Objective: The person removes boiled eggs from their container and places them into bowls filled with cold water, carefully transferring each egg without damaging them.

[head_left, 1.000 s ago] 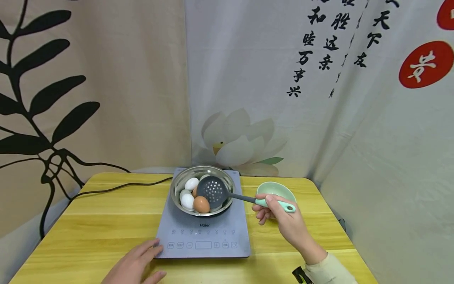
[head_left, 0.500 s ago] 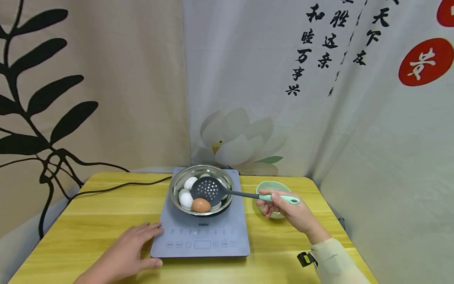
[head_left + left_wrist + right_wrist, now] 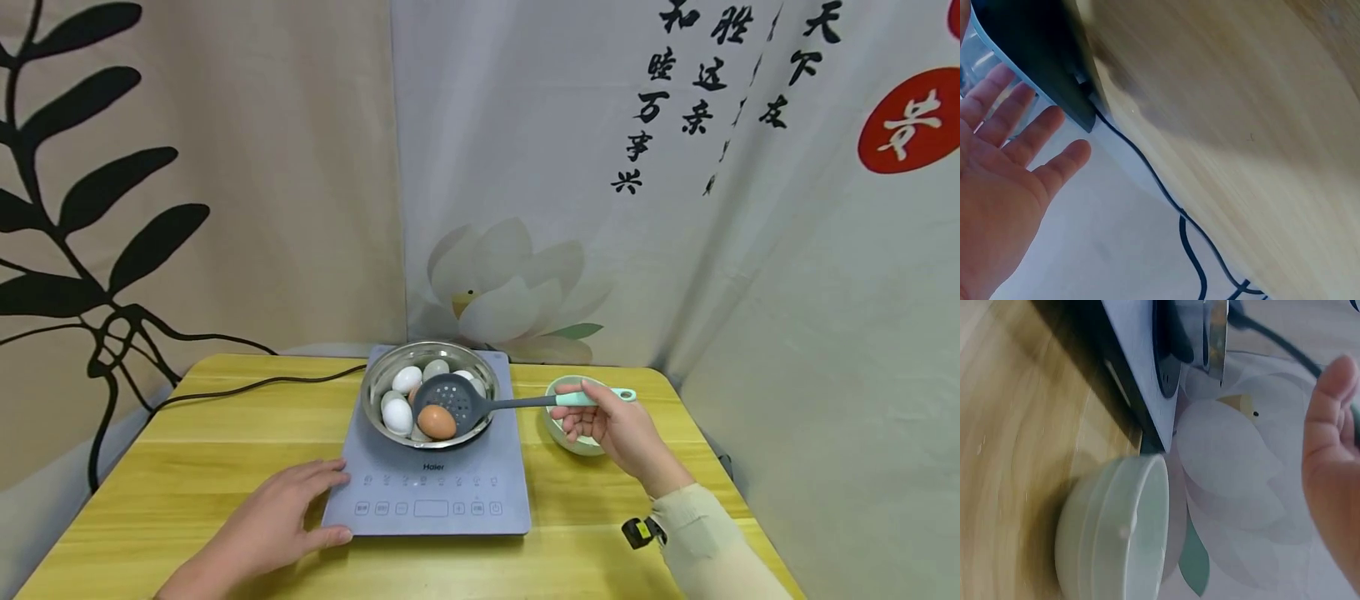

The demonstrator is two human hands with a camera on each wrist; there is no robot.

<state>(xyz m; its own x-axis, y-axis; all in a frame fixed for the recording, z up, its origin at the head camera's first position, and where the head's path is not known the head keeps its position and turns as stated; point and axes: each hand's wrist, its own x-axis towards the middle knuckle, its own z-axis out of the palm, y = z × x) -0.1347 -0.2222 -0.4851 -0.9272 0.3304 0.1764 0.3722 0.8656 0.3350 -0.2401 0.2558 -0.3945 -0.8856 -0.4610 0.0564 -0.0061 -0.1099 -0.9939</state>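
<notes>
My right hand [image 3: 618, 429] grips the mint-green handle of a dark grey slotted skimmer [image 3: 517, 403]. The skimmer's perforated head is inside a steel pot [image 3: 375, 425] among several white, pale and brown eggs. One brown egg [image 3: 437, 422] overlaps the lower part of that head. Beneath the pot is a grey-blue induction cooker [image 3: 435, 500]. My left hand [image 3: 281, 512] has its fingers extended, fingertips right at the cooker's left edge. In the left wrist view, the left hand [image 3: 1007, 175] shows spread fingers by the cooker's dark side. The right wrist view catches only part of the right hand [image 3: 1335, 450].
A pale green bowl [image 3: 577, 442] stands right of the cooker, below my right hand. The black power cord [image 3: 262, 387] runs left from the cooker over the wooden table [image 3: 187, 483]. A printed curtain [image 3: 525, 167] hangs behind.
The skimmer's head moved left, then back right, and the brown egg shifted slightly right and up with it. My left hand slid a little left and spread along the cooker's edge.
</notes>
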